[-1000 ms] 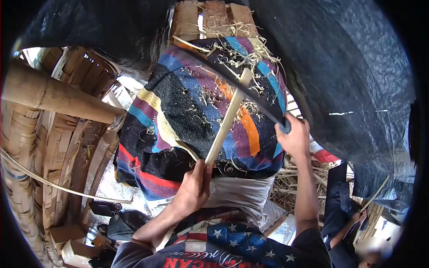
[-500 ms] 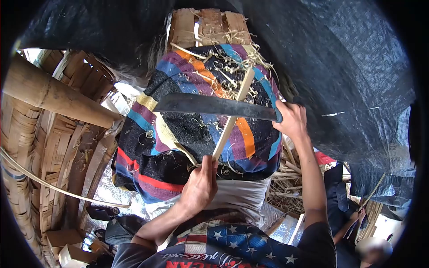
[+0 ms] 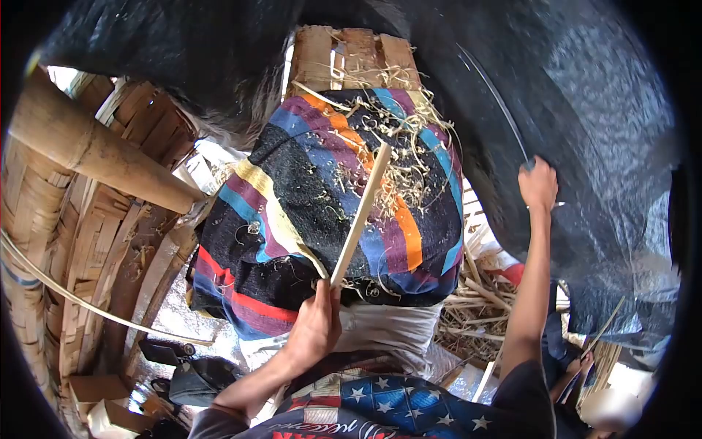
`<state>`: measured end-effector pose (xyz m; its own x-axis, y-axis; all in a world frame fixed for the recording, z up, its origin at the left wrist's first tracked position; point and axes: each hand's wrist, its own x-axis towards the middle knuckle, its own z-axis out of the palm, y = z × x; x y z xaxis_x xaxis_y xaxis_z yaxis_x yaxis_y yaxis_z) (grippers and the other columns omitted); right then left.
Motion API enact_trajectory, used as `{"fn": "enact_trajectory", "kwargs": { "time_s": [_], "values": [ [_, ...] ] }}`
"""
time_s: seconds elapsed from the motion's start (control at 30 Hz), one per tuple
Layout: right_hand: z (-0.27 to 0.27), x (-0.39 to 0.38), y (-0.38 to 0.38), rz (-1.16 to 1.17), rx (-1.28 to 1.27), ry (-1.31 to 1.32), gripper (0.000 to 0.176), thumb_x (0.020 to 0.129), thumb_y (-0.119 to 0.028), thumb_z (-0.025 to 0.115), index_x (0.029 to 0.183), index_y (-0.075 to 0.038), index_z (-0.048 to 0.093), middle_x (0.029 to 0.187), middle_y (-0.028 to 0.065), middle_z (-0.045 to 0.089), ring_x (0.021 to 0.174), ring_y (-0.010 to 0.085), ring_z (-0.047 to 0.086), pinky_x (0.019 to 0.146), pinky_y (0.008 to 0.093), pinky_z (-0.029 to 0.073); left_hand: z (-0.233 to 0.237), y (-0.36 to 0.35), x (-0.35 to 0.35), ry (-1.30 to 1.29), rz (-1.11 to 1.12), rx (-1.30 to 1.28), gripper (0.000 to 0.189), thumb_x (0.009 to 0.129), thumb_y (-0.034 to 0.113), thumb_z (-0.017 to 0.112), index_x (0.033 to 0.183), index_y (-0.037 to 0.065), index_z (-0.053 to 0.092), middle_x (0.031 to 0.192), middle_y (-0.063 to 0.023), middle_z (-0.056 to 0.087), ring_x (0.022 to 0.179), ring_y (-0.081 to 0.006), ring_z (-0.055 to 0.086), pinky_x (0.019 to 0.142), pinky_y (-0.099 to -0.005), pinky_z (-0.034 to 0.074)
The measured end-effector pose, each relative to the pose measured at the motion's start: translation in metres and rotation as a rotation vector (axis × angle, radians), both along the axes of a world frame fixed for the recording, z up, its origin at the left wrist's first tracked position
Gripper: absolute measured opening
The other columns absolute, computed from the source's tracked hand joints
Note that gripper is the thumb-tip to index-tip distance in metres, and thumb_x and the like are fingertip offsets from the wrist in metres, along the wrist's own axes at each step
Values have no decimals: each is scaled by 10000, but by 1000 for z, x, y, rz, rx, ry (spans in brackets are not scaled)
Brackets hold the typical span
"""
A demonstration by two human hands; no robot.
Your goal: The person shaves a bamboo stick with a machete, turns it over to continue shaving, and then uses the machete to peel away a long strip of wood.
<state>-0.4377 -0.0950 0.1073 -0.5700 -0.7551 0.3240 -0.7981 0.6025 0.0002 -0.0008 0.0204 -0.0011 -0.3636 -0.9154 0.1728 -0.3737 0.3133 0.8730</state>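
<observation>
Fingers of the left hand [image 3: 316, 331] pinch the low end of a wood strip [image 3: 358, 216], seemingly stiff and light, lying across a striped cloth [image 3: 292, 183], while the right hand [image 3: 538, 184] clenches a knife [image 3: 499, 106] by its handle.

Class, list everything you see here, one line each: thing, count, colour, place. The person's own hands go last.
bamboo strip: one, pale tan, slanting across the striped cloth
striped cloth: one, black with coloured bands, centre
shavings: many, straw, on the cloth's upper part
knife: one, dark, raised at upper right
bamboo pole: one, tan, left
woven panels: several, brown, left
tarp: one, black, top and right
co-worker's hand: one, lower right
left hand: grips the strip's near end
right hand: grips the knife's handle
</observation>
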Motion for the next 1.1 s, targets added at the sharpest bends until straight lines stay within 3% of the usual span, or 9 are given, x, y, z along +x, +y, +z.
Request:
{"fn": "enact_trajectory", "kwargs": {
  "time_s": [0.1, 0.17, 0.2, 0.33, 0.63, 0.8, 0.9, 1.0, 1.1],
  "values": [
    [-28, 16, 17, 136, -131, -73, 422, 799, -193, 693, 1170, 7, 671, 1064, 295, 668, 1059, 439, 630, 943, 477, 482, -4, -16, -3, 100, -17, 135, 119, 978, 11, 473, 1058, -62, 424, 561, -226, 488, 474, -389, 547, 438, -486, 372],
    [-45, 42, 33, 274, -174, -73, 369, 785, -177, 705, 1094, 23, 690, 930, 278, 684, 902, 411, 674, 844, 461, 508, 2, -26, -4, 195, -123, 440, 136, 1003, 56, 477, 1044, -73, 500, 538, -166, 415, 438, -199, 485, 439, -385, 342],
    [-50, 59, 40, 307, -178, -172, 319, 778, -171, 708, 1029, 25, 685, 835, 254, 666, 804, 401, 667, 778, 457, 506, 7, -27, -6, 187, -119, 513, 217, 1044, 140, 465, 1048, -54, 564, 558, -63, 393, 496, -58, 391, 459, -286, 313],
    [-67, 113, 59, 587, -177, -361, 196, 726, -133, 731, 775, -27, 574, 602, 174, 566, 588, 385, 607, 603, 428, 475, 23, -31, -4, 325, -154, 778, 281, 1070, 212, 431, 1101, -33, 564, 599, 16, 416, 516, -28, 368, 470, -252, 310],
    [-91, 120, 45, 780, 32, -133, 294, 615, -127, 746, 866, -91, 597, 744, 110, 679, 661, 335, 674, 618, 443, 547, 19, -18, -2, 292, -168, 761, 307, 1080, 261, 392, 1065, -12, 531, 618, 50, 422, 526, -22, 374, 475, -234, 309],
    [-69, 76, 16, 382, 122, -177, 324, 734, -210, 725, 1031, -91, 675, 874, 223, 700, 795, 424, 680, 741, 506, 554, 23, 3, -1, 160, -224, 632, 359, 1075, 331, 380, 1068, -1, 515, 661, 49, 463, 526, -12, 386, 467, -209, 310],
    [-59, 54, 7, 204, 225, -260, 400, 783, -229, 706, 1151, -73, 678, 998, 266, 686, 920, 436, 669, 809, 525, 533, 27, 2, 0, 313, -247, 718, 322, 1079, 291, 385, 1093, -3, 515, 634, 61, 425, 492, -16, 372, 440, -203, 295],
    [-81, 61, 27, 240, -109, -294, 251, 798, -239, 687, 923, -22, 682, 865, 228, 690, 861, 438, 646, 813, 518, 504, 29, -17, 6, 336, -180, 880, 395, 1076, 344, 379, 1110, -29, 506, 626, 18, 467, 467, -48, 443, 413, -208, 346],
    [-81, 84, 48, 453, -222, -400, 161, 786, -158, 669, 802, -10, 607, 719, 202, 626, 788, 419, 620, 755, 500, 481, 3, -32, 18, 444, -292, 970, 536, 1064, 447, 362, 1092, -58, 539, 752, -62, 601, 605, -139, 599, 574, -278, 503]
  ]
}}
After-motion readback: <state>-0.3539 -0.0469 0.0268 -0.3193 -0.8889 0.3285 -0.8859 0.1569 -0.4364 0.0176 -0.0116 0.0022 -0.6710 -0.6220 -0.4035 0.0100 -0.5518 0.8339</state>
